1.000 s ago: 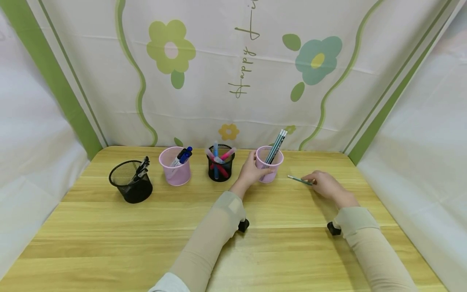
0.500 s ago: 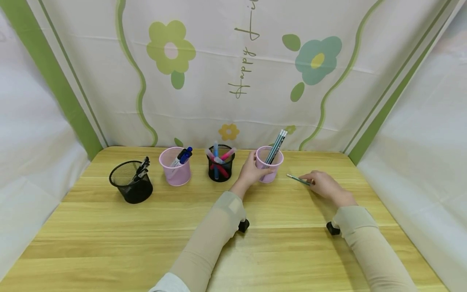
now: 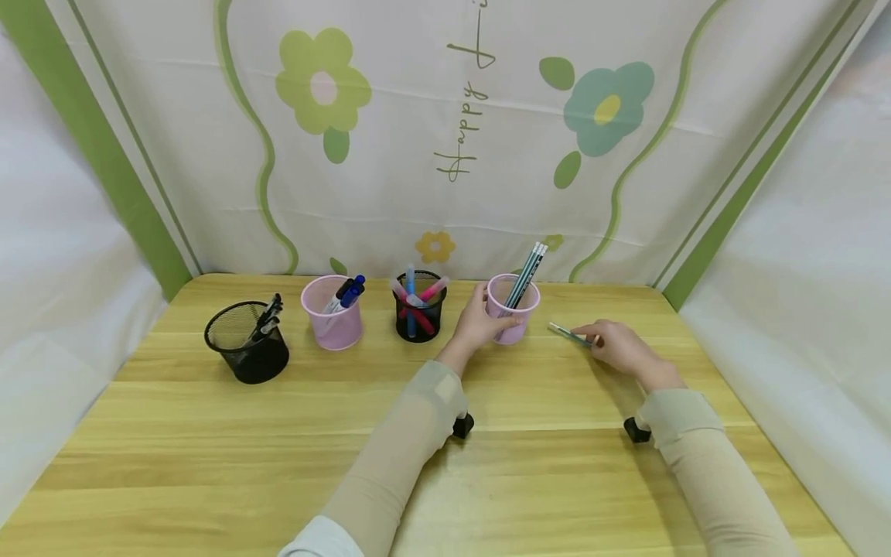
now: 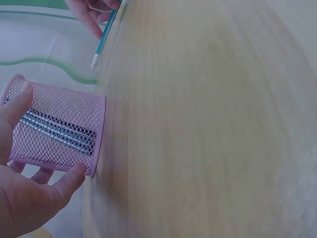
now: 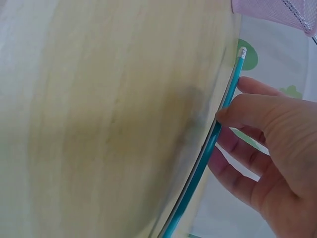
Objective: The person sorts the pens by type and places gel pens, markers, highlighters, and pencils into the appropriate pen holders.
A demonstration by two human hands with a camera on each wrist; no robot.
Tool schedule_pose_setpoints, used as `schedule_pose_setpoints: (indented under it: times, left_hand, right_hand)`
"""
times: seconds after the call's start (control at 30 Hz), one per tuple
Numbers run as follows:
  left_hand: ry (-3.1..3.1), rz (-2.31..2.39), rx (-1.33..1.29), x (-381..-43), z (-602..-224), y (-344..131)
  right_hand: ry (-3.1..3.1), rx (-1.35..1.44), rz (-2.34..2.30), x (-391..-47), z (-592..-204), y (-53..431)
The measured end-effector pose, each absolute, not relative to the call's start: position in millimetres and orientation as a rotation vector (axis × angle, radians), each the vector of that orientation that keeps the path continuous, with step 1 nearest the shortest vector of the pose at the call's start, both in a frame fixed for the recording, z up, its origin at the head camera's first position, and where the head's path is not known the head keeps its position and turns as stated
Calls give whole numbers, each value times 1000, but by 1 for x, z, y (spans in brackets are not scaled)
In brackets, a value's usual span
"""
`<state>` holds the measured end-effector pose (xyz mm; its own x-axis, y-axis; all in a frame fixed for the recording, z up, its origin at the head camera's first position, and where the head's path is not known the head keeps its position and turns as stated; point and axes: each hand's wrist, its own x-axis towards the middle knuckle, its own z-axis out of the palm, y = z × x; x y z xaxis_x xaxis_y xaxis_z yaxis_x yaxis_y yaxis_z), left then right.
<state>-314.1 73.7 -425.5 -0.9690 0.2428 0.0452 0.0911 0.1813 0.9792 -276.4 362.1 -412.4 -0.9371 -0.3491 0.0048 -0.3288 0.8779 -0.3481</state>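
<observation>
My left hand (image 3: pixel 480 321) grips the side of a pink mesh pen cup (image 3: pixel 513 330), its thumb and fingers spread around the wall. Several dark green pencils (image 3: pixel 527 275) lean in that cup, white erasers up; in the left wrist view they show through the mesh. To the right of the cup, my right hand (image 3: pixel 619 346) pinches a single teal pencil (image 5: pixel 198 166) between thumb and fingers. The pencil's white eraser end points toward the cup. In the right wrist view it lies low along the wooden table (image 5: pixel 89 124), and its far end runs out of frame.
Left of the gripped cup, a black mesh cup (image 3: pixel 420 325) holds pink and blue markers. Further left are another pink cup (image 3: pixel 339 334) with blue and black markers and a wider black mesh cup (image 3: pixel 259 365) with black pens. A flowered curtain (image 3: pixel 390 155) hangs behind the table.
The head view has tipped slightly downward, so the scene sits a little higher. The pencil in my right hand has tilted slightly. My left hand stays on the pink cup.
</observation>
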Motion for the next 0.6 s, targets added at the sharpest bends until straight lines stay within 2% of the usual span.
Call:
schedule_pose_setpoints:
  times: [0.6]
  left_hand:
    - [2312,1902,311,-314,-424,74]
  right_hand:
    - [2987,-493,-765,-274,-379,349]
